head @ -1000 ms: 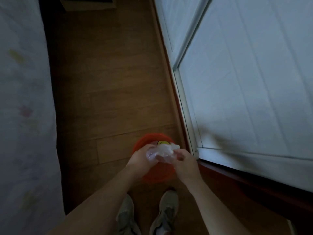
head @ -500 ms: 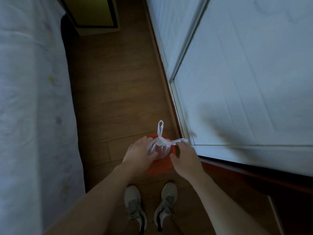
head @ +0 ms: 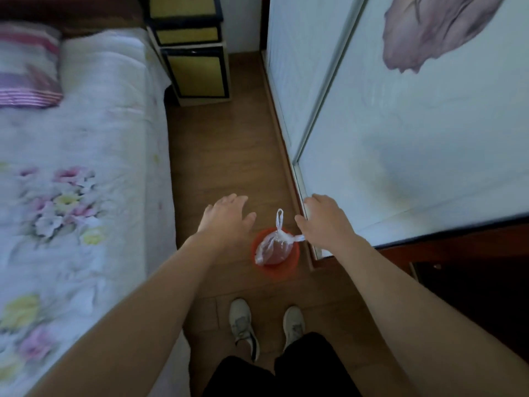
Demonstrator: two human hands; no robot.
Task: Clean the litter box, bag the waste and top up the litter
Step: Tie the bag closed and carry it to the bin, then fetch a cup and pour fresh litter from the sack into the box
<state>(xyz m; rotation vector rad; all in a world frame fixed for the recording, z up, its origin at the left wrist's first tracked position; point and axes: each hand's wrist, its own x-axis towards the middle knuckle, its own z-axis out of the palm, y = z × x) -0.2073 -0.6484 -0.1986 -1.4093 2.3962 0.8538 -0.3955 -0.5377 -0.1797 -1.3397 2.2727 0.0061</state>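
view: a head camera looks down a narrow strip of wooden floor (head: 229,156) between a bed (head: 86,167) and a sliding wardrobe door (head: 400,153).
waste bag: a small clear plastic bag (head: 270,249) with its neck gathered and its two handle loops free, one standing up and one lying toward the right. something reddish-brown shows through it, too blurred to name.
where the bag is: in the mouth of a small red bucket (head: 276,272) that stands on the floor just ahead of the person's shoes (head: 243,325), close to the door's lower track.
left hand: the left hand (head: 226,222) is palm down with fingers spread and relaxed, above the floor just left of the bucket. it holds nothing.
right hand: the right hand (head: 323,222) has its fingers loosely extended and grips nothing. its wrist overlaps the sideways loop in this view (whether skin touches plastic cannot be told).
done, as judged: the bagging step looks finished, since the bag is gathered shut and sits in the bucket with neither hand gripping it.
not shown: no litter box, scoop or sack of litter is in view, so whether the box was cleaned cannot be confirmed here.
left, as judged: topping up the litter, and perhaps carrying the bag or bucket out. both would likely take the person elsewhere in the home.
surroundings: a striped pillow (head: 25,75) lies at the head of the bed, and a yellow-fronted cabinet (head: 197,70) stands at the far end of the floor strip.
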